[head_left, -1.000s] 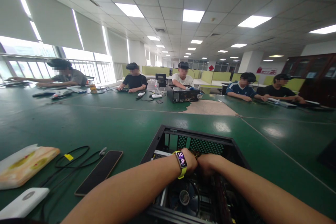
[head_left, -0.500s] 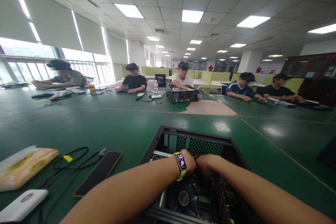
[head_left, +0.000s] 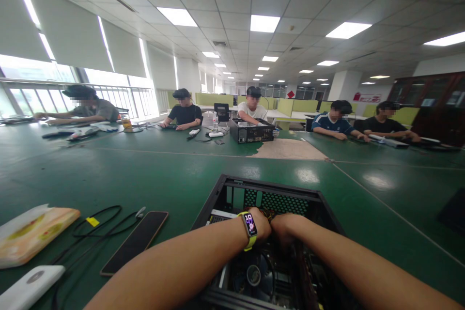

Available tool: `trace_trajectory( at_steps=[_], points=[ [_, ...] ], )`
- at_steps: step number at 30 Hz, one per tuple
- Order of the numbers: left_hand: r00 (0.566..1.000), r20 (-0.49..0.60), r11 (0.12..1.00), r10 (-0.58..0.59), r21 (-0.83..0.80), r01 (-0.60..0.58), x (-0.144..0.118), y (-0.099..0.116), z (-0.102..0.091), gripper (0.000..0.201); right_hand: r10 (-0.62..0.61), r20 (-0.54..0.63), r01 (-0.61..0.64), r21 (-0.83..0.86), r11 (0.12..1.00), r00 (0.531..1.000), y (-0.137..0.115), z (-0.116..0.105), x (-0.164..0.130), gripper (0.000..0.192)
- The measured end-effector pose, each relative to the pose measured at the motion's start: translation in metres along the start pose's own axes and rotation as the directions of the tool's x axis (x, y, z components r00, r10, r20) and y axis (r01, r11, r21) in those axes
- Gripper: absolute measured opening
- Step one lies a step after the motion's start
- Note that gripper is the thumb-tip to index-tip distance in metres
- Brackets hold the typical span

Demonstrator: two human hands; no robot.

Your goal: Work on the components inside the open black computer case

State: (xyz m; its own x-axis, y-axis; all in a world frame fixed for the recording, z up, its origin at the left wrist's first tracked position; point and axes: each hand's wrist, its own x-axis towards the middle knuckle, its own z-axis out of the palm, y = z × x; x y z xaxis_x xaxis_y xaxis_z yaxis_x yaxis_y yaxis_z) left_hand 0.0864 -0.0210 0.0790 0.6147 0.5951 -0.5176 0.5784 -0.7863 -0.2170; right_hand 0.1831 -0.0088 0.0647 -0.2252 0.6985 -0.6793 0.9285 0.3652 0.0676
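Head view: computer case point(head_left: 272, 184) on the table point(head_left: 119, 169) before you, open side up.
Case direction: meshed wall point(head_left: 283, 201) farthest from you; long axis unclear.
Hands: your left hand point(head_left: 259, 223) and right hand point(head_left: 285, 226) inside, by wires point(head_left: 268, 214); fingers hidden, spread or grip can't be told.

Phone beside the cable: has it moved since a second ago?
No: the phone lies the same way beside the cable end; the whole view merely shifted slightly.

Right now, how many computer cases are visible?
2: one open case in front of you, a second case across the table before the person in white. Others may be hidden.
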Motion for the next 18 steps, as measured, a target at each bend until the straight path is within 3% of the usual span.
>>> trace_trajectory(
  at_steps=[18],
  points=[
    [0.998,-0.06,0.999,-0.033,-0.033,0.031,0.009,-0.006,0.01,0.031,-0.012,0.002,0.012,-0.003,1.0,1.0,-0.002,-0.001,-0.001,0.029]
  ],
)
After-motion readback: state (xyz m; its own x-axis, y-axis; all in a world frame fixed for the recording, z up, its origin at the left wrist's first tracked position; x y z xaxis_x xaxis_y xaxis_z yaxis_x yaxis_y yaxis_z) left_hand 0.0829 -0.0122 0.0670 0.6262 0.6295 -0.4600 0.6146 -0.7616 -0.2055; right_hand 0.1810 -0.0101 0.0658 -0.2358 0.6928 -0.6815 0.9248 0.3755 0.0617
